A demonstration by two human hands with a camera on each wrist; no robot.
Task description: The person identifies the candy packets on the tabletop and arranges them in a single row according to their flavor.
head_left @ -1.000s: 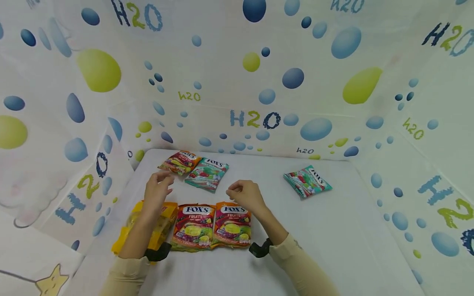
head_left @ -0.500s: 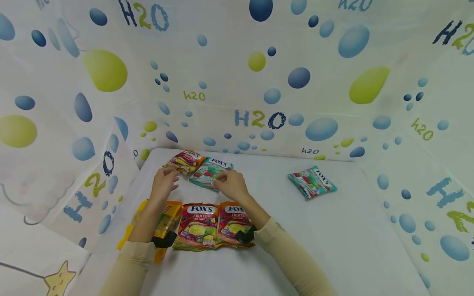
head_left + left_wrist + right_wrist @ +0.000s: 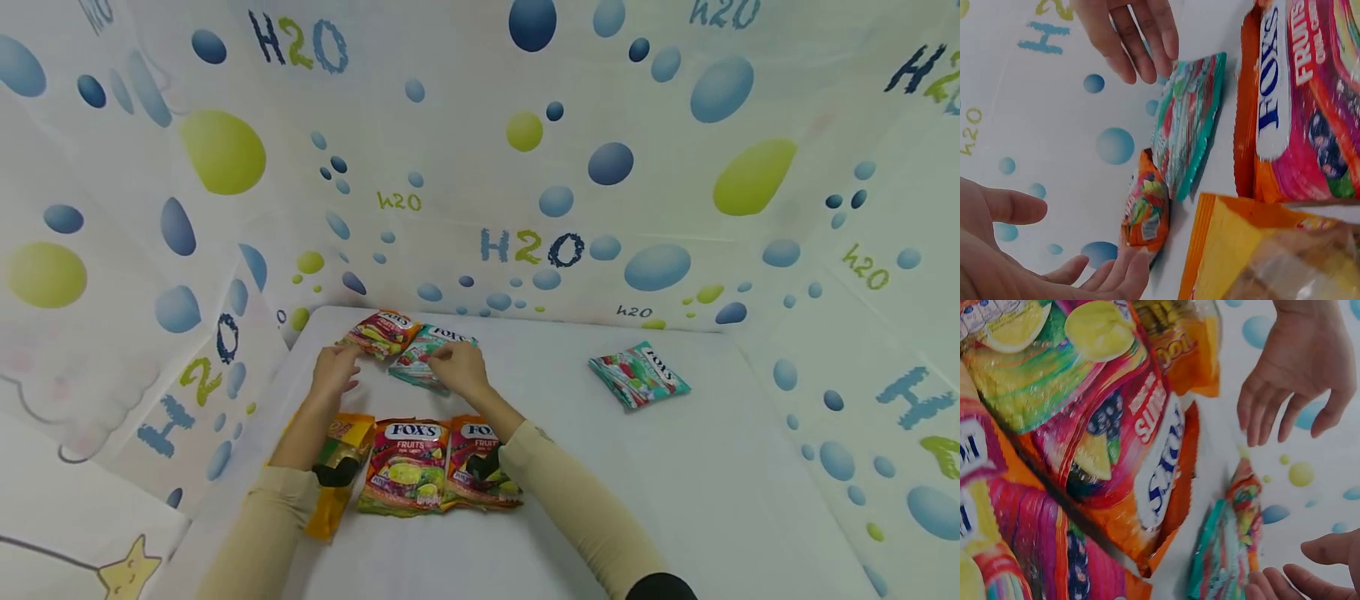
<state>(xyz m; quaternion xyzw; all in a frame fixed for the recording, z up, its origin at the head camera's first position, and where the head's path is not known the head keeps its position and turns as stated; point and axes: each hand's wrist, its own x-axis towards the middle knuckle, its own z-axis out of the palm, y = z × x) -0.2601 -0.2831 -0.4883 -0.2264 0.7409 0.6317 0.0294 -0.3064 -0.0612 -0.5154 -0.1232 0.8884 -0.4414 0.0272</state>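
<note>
Left hand point(image 3: 334, 372) and right hand point(image 3: 460, 368), loosely spread, held nothing near small crinkled bags point(image 3: 383, 334); larger glossy bags point(image 3: 406, 468) lay partly hidden.

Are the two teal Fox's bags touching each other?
No, one teal bag lies by the right hand, the other apart with bare table between.

The left hand point(image 3: 333, 372) is just beside an orange Fox's packet point(image 3: 385, 333) at the back of the white counter point(image 3: 615, 483), and the right hand point(image 3: 462, 368) is over the adjoining teal Fox's packet point(image 3: 411, 368), contact unclear. Nearer the person, two Fox's Fruits packets point(image 3: 405, 471) lie side by side, right of a yellow packet point(image 3: 324, 512) partly hidden by the left forearm point(image 3: 302, 437). Another teal packet point(image 3: 640, 375) lies well apart, far right.
</note>
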